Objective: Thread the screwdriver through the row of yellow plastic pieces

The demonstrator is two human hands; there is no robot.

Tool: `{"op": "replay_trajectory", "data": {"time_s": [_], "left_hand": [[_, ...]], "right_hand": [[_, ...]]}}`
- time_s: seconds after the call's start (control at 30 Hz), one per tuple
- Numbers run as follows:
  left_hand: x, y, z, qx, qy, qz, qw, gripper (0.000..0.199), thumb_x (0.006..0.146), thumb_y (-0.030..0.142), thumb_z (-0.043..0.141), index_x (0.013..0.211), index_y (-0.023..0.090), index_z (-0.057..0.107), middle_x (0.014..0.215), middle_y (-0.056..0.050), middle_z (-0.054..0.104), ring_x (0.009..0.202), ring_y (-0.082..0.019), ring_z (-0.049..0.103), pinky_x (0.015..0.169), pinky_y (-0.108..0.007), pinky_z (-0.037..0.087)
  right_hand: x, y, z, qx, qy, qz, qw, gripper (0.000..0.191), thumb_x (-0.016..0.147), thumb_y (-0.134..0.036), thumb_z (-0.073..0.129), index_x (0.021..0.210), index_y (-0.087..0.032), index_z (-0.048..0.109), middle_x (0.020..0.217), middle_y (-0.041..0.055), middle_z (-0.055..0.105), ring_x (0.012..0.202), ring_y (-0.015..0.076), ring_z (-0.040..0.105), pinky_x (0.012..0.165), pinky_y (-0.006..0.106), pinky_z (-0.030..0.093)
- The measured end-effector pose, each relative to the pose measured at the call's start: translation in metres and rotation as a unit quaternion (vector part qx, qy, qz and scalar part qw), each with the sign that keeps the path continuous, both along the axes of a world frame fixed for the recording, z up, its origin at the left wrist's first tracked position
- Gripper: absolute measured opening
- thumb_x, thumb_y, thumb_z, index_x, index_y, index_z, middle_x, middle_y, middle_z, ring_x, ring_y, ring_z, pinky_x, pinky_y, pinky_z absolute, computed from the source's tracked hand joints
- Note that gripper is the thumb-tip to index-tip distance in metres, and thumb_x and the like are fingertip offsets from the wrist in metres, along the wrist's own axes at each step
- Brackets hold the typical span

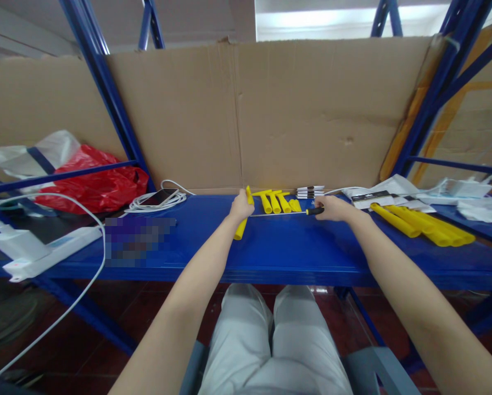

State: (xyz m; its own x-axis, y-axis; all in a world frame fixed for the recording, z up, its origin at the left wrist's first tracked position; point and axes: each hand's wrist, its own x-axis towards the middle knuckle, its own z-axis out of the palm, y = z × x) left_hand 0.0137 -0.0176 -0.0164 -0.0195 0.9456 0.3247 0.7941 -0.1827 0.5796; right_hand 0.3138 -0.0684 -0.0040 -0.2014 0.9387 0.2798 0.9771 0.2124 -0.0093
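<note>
My left hand [241,205] is closed around a yellow T-shaped plastic handle [241,229], its tube pointing toward me. In my right hand [330,208] is a screwdriver [314,211] with a black grip. Its long thin shaft runs left across the blue tabletop, the tip reaching the yellow handle at my left hand; whether it is inside the handle I cannot tell. Between and beyond my hands lie several more yellow T-shaped handles [274,203] in a row. A small stack of white-and-black packets [309,192] sits just behind my right hand.
Several yellow tubes [423,222] lie at the right of the blue table [287,247]. At left are a white power strip [56,252], a coiled white cable [157,203] and a red plastic bag [101,178]. A cardboard sheet [312,109] stands along the back between blue posts.
</note>
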Motion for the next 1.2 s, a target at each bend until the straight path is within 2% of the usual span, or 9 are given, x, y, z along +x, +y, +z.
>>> {"op": "replay_trajectory", "data": {"time_s": [0.27,0.43,0.53,0.6,0.77,0.9,1.03,1.2], "left_hand": [[0.004,-0.007,0.004,0.042,-0.009,-0.034,0.999,0.033,0.083,0.010,0.063,0.110,0.023,0.050,0.116,-0.011,0.072,0.120,-0.027,0.065,0.096,-0.034,0.051],[0.010,-0.012,0.005,0.091,-0.005,-0.118,0.989,0.035,0.085,0.009,0.058,0.117,0.021,0.050,0.123,-0.011,0.070,0.121,-0.024,0.064,0.100,-0.034,0.049],[0.014,-0.015,0.005,0.108,0.015,-0.170,0.979,0.040,0.085,0.008,0.057,0.122,0.020,0.048,0.127,-0.012,0.068,0.124,-0.024,0.063,0.103,-0.034,0.048],[0.017,-0.018,0.005,0.107,0.037,-0.191,0.975,0.041,0.086,0.007,0.056,0.123,0.020,0.048,0.127,-0.013,0.068,0.124,-0.024,0.063,0.103,-0.034,0.048],[0.024,-0.026,0.003,0.104,0.085,-0.216,0.967,0.042,0.086,0.005,0.055,0.125,0.021,0.049,0.130,-0.014,0.067,0.124,-0.026,0.063,0.104,-0.037,0.048],[0.029,-0.032,0.002,0.105,0.127,-0.229,0.959,0.044,0.087,0.006,0.054,0.129,0.020,0.048,0.133,-0.016,0.065,0.122,-0.028,0.065,0.104,-0.041,0.049],[0.034,-0.039,0.004,0.105,0.166,-0.247,0.949,0.044,0.089,0.006,0.051,0.132,0.019,0.046,0.135,-0.017,0.063,0.124,-0.029,0.064,0.104,-0.040,0.049],[0.039,-0.044,0.004,0.121,0.216,-0.258,0.934,0.045,0.091,0.008,0.046,0.135,0.018,0.042,0.137,-0.018,0.062,0.121,-0.029,0.065,0.100,-0.041,0.052]], "right_hand": [[-0.014,0.001,-0.006,-0.061,0.074,0.059,0.994,0.015,0.065,-0.020,0.066,0.079,-0.023,0.062,0.077,-0.0007,0.070,0.073,0.0184,0.064,0.066,0.027,0.045],[-0.019,0.005,-0.012,-0.087,0.087,0.094,0.988,0.012,0.068,-0.027,0.070,0.080,-0.024,0.069,0.078,-0.0002,0.073,0.075,0.0208,0.068,0.068,0.029,0.051],[-0.022,0.006,-0.014,-0.087,0.132,0.117,0.981,0.015,0.073,-0.032,0.072,0.084,-0.023,0.070,0.083,0.0023,0.075,0.079,0.0213,0.069,0.073,0.031,0.054],[-0.027,0.006,-0.015,-0.068,0.160,0.125,0.977,0.018,0.078,-0.036,0.071,0.089,-0.021,0.070,0.087,0.0047,0.076,0.081,0.0214,0.069,0.077,0.033,0.055],[-0.050,0.003,-0.017,0.041,0.194,0.150,0.969,0.025,0.087,-0.033,0.064,0.106,-0.017,0.068,0.096,0.0096,0.075,0.085,0.0216,0.069,0.082,0.034,0.054],[-0.066,0.001,-0.020,0.075,0.206,0.168,0.961,0.031,0.089,-0.035,0.061,0.114,-0.016,0.066,0.098,0.0109,0.074,0.082,0.0215,0.069,0.080,0.034,0.053],[-0.072,-0.001,-0.021,0.092,0.197,0.156,0.963,0.030,0.090,-0.036,0.060,0.112,-0.016,0.066,0.095,0.0101,0.074,0.077,0.0212,0.068,0.076,0.033,0.052],[-0.072,0.001,-0.024,0.131,0.211,0.174,0.953,0.020,0.092,-0.033,0.055,0.100,-0.018,0.066,0.085,0.0077,0.073,0.072,0.0199,0.066,0.069,0.030,0.049]]}}
